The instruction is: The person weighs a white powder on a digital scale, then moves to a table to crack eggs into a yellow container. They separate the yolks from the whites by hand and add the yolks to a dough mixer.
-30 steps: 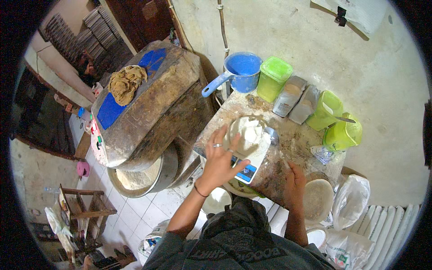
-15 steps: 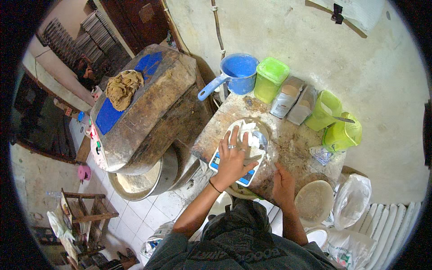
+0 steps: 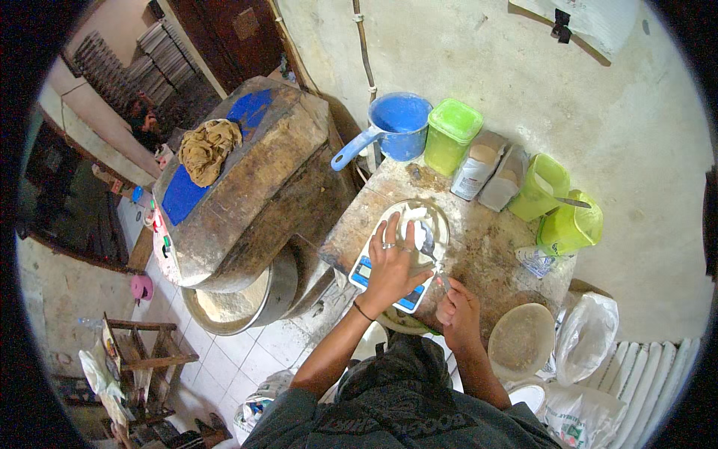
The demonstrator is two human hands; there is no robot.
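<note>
- Head view: I see left hand (image 3: pixel 390 271) spread over the scale (image 3: pixel 409 302); pressing it may falsify the weight.
- Right hand (image 3: pixel 458 308) pinches spoon (image 3: pixel 428 244); tilting could spill white lumps (image 3: pixel 416 215) beside the scale.

**Stained worktable, crowded along the wall side**

The worktable (image 3: pixel 486 251) has a worn top, dark brown in the middle and paler toward the far left corner. That corner carries a blue dipper (image 3: pixel 406 146), its handle jutting past the left edge. Next in line stand a green lidded container (image 3: pixel 453 129), two side-by-side packages (image 3: pixel 471 170), and two yellow-green pitchers (image 3: pixel 540 187). A small crumpled packet (image 3: pixel 535 262) lies near the right edge. Toward the near left edge sits a white scale (image 3: pixel 409 301), partly covered.
</note>
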